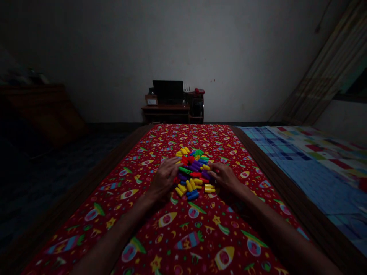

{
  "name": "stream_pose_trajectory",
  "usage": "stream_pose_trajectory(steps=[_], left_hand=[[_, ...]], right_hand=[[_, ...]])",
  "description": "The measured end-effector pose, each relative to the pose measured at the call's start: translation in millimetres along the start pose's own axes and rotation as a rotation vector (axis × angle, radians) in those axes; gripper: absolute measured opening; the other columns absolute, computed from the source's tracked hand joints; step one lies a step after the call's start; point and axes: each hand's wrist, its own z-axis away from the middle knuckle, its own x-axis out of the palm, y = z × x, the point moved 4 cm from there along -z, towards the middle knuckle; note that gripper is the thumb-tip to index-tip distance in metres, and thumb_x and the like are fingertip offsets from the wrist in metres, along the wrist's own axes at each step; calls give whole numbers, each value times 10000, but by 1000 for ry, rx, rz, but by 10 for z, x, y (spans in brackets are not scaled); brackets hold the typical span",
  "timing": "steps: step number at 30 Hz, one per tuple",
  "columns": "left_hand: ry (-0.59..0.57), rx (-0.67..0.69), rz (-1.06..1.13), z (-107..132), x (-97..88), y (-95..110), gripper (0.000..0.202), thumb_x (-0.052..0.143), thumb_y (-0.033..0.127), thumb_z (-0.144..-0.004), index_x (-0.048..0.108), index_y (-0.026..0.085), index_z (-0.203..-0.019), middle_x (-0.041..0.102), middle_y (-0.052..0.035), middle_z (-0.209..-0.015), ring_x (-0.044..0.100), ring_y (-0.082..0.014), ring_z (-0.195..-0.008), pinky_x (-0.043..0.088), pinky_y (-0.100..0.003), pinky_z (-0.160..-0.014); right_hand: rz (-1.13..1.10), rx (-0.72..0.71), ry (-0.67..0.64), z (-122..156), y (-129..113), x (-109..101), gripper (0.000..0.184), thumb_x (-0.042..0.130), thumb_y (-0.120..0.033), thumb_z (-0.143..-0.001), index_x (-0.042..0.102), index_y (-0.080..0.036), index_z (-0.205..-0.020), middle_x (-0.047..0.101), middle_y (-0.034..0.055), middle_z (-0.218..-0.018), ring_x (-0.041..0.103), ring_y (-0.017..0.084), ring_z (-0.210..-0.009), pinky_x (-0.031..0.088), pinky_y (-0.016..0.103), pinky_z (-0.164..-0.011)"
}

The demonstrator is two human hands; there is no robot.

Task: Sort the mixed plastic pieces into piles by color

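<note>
On the red cloth [160,252], a heap of coloured pieces [196,165] flanked from both sides

Head view, looking forward and down. Seen from where I stand in this dim room, the heap lies straight ahead of the person, roughly midway between the hands. Left hand [165,175]: palm down at the heap's left flank, fingers bent over the edge; whether they grip a piece cannot be told. Right hand [224,175]: at the right flank, thumb and fingers curved inward beside a small yellow piece [206,167]; a grip here, likewise, cannot be told. Note the green piece [185,170], its long axis nearly crosswise, the inner end tipped slightly toward the person; the left hand is plainly the nearer. Near margin: a blue piece [192,195], also mostly crosswise, lies between the hands and closer to the person than either set of fingertips. A yellow block [209,188] at the near right corner falls on the right hand's side. Beyond the cloth, well apart from the heap, a dark screen [168,91] stands on a desk [164,108]
</note>
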Motion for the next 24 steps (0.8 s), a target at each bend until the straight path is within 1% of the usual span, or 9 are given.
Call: stream_pose_trajectory(steps=[2, 4, 8, 11, 14, 16, 19, 21, 24], left_hand=[[111, -185, 7, 49, -65, -335, 427, 300, 344, -966, 669, 188, -1115, 655, -83, -1242, 549, -226, -1219, 393, -460, -1089], [157, -371, 3, 128, -83, -643, 419, 331, 353, -933, 674, 179, -1098, 680, -86, -1194, 592, -236, -1159, 450, -433, -1034], [172, -673, 33, 272, -80, -1025, 427, 372, 336, -863, 667, 185, -1132, 725, -79, -1082, 671, -244, -1003, 544, -376, -866], [156, -702, 32, 279, -89, -1070, 431, 394, 330, -824, 692, 183, -1098, 733, -81, -1063, 679, -249, -987, 547, -359, -849], [149, -665, 18, 256, -101, -1043, 406, 410, 328, -805, 720, 195, -1030, 731, -74, -1084, 676, -247, -999, 536, -354, -879], [151, -650, 21, 254, -102, -1037, 395, 417, 332, -796, 729, 204, -1002, 732, -68, -1079, 676, -247, -997, 534, -355, -885], [143, -650, 29, 262, -94, -1045, 393, 423, 355, -795, 731, 215, -995, 730, -63, -1088, 674, -256, -1003, 541, -351, -861], [130, -660, 25, 267, -90, -1052, 401, 416, 364, -800, 730, 213, -998, 728, -66, -1097, 674, -260, -1006, 543, -352, -854], [112, -666, 9, 266, -87, -1055, 407, 412, 372, -801, 732, 207, -991, 726, -69, -1102, 668, -264, -1024, 530, -366, -888]], right_hand=[[50, -4, -46, -100, -27, 33, 294, 502, -392, -879, 704, -180, -847, 704, 61, -791, 623, 185, -700, 455, 274, -660], [28, 29, -42, -220, 28, 6, 366, 456, -409, -899, 689, -168, -753, 667, 33, -689, 581, 155, -618, 408, 243, -589], [-57, 192, 147, -426, 438, -296, 442, 447, -467, -868, 690, -138, -699, 651, 33, -633, 573, 158, -586, 379, 236, -537], [15, 409, 264, -481, 875, -579, 460, 443, -447, -855, 709, -107, -696, 643, 43, -584, 573, 160, -545, 357, 230, -497], [164, 664, 264, -475, 1228, -769, 441, 432, -370, -875, 749, -76, -787, 662, 61, -581, 592, 164, -527, 338, 227, -476], [271, 764, 238, -473, 1355, -847, 435, 430, -345, -897, 762, -66, -870, 702, 97, -657, 635, 181, -583, 355, 232, -496], [416, 807, 214, -486, 1367, -901, 426, 445, -359, -921, 755, -69, -948, 734, 173, -853, 685, 225, -748, 409, 251, -577], [547, 796, 224, -508, 1249, -879, 408, 446, -361, -930, 738, -86, -1008, 722, 205, -972, 686, 255, -856, 442, 276, -655], [641, 588, 181, -631, 907, -640, 349, 440, -312, -935, 708, -145, -1086, 721, 170, -1016, 673, 242, -921, 454, 288, -743]])
